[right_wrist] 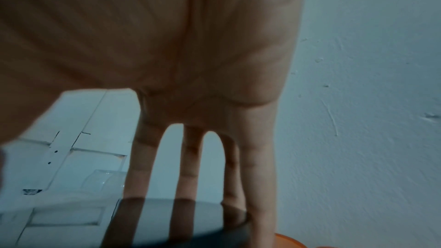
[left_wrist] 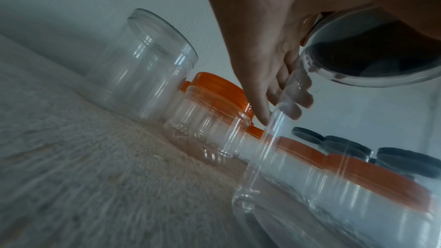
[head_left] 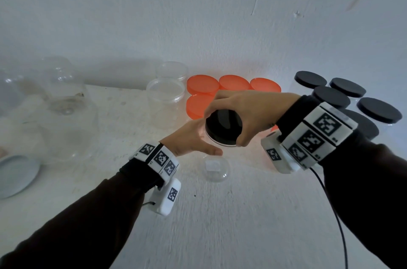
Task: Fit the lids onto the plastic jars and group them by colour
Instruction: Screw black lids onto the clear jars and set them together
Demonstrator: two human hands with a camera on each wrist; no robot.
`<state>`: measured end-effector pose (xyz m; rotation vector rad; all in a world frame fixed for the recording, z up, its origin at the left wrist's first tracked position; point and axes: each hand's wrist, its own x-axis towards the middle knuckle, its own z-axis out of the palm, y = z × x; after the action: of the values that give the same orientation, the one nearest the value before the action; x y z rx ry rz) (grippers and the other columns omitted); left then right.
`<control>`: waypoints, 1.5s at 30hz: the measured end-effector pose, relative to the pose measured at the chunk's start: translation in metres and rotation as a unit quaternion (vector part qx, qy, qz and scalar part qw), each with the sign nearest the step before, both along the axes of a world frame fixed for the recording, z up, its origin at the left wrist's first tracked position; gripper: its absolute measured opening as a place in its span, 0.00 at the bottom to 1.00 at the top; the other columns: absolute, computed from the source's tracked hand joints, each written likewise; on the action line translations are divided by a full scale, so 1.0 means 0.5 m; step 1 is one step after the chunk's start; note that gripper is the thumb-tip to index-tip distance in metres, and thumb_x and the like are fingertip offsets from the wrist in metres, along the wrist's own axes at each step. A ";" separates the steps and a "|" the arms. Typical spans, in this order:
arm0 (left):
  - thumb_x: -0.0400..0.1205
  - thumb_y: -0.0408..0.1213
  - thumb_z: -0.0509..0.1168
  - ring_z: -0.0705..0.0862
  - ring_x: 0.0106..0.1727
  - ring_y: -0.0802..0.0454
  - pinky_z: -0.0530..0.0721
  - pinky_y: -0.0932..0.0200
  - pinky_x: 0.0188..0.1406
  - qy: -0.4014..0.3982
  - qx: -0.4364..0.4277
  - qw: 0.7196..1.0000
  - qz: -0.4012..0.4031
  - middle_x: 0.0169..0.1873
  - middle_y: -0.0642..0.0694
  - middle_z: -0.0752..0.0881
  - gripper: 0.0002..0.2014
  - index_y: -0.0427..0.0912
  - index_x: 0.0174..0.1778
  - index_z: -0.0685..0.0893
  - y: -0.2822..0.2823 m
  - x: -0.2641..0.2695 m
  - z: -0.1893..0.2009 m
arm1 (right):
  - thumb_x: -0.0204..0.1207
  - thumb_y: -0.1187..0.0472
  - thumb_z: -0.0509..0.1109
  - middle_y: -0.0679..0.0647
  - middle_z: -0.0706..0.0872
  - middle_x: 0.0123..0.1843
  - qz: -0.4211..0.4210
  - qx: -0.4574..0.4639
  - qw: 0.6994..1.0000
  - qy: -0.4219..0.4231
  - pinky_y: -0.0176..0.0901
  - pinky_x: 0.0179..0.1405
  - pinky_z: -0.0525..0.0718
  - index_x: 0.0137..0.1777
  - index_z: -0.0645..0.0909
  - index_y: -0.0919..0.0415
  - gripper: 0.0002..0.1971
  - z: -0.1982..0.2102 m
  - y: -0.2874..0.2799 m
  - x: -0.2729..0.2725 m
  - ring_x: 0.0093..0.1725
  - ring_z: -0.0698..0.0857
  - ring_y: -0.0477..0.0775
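Observation:
In the head view my left hand grips a clear plastic jar above the table, thumb in front and fingers wrapped behind it. My right hand comes from above and grips the black lid sitting on the jar's mouth. The left wrist view shows my fingers round the clear jar, with the black lid seen through it from below. In the right wrist view my fingers reach down over the black lid's far rim.
Several orange lids lie behind my hands by the wall. Several black-lidded jars stand grouped at the right. Two open clear jars stand left of the orange lids. Large clear containers and a pale round lid sit at the far left.

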<state>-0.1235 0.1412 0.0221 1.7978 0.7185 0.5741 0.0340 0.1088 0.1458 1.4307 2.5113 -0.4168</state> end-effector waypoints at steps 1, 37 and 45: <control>0.57 0.51 0.76 0.77 0.62 0.71 0.73 0.76 0.59 0.000 -0.002 1.000 -0.001 0.58 0.65 0.81 0.35 0.62 0.60 0.73 0.001 0.000 0.001 | 0.59 0.58 0.80 0.41 0.68 0.64 0.002 0.001 1.000 0.000 0.49 0.57 0.82 0.69 0.67 0.39 0.39 -0.001 0.000 0.001 0.61 0.73 0.50; 0.56 0.49 0.78 0.78 0.64 0.67 0.75 0.67 0.64 -0.013 0.002 1.000 0.025 0.59 0.61 0.82 0.37 0.59 0.62 0.74 -0.017 -0.001 -0.002 | 0.58 0.49 0.81 0.43 0.70 0.60 -0.007 0.021 1.000 0.003 0.44 0.54 0.81 0.68 0.66 0.44 0.39 0.006 -0.013 -0.005 0.58 0.74 0.48; 0.54 0.49 0.79 0.76 0.65 0.69 0.73 0.71 0.64 -0.012 -0.016 1.000 0.005 0.61 0.61 0.80 0.40 0.58 0.63 0.72 -0.014 -0.004 0.002 | 0.60 0.61 0.81 0.42 0.67 0.66 0.043 -0.015 0.999 0.009 0.43 0.57 0.80 0.71 0.66 0.42 0.41 0.006 -0.012 0.001 0.63 0.72 0.48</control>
<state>-0.1254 0.1344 0.0230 1.7558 0.7167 0.5850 0.0347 0.1025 0.1487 1.3074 2.5578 -0.4511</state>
